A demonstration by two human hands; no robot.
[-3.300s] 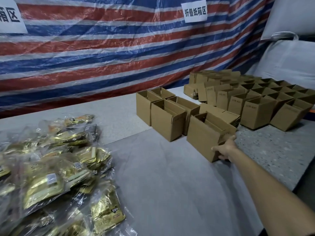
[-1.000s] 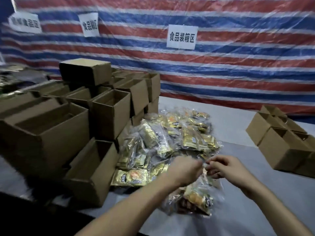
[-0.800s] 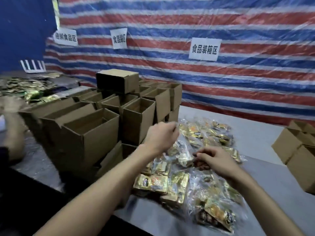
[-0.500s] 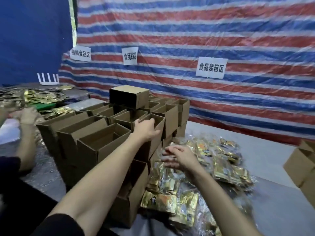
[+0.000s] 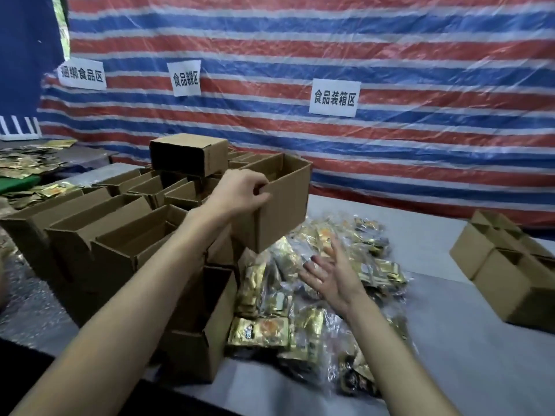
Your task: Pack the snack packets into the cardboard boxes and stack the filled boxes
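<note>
- The fingers (image 5: 259,187) of the left hand (image 5: 240,193) curl over the near rim of an open cardboard box (image 5: 282,211), thumb outside, and pinch the wall firmly.
- The box is held in the air, mouth up, at the near edge of the box stack (image 5: 120,235) and above the left edge of the snack packets (image 5: 300,310).
- The right hand (image 5: 330,274) hangs just over the packets with fingers (image 5: 336,253) spread and straight, holding nothing.
- Step in hand, as I judge it: fetching an empty box to fill; no packing into it has begun that I can see.
- The next move calls for setting the box down on bare table (image 5: 465,370) with its mouth up, then gathering packets with the free hand.
- The packets are slippery, loose and heaped, so they may slide when grabbed.
- A lower box (image 5: 204,325) stands close against the heap, which crowds the landing spot.
- A closed box (image 5: 189,157) tops the stack; more open boxes (image 5: 504,280) sit well apart on the right, and a striped tarp (image 5: 390,55) hangs behind.
</note>
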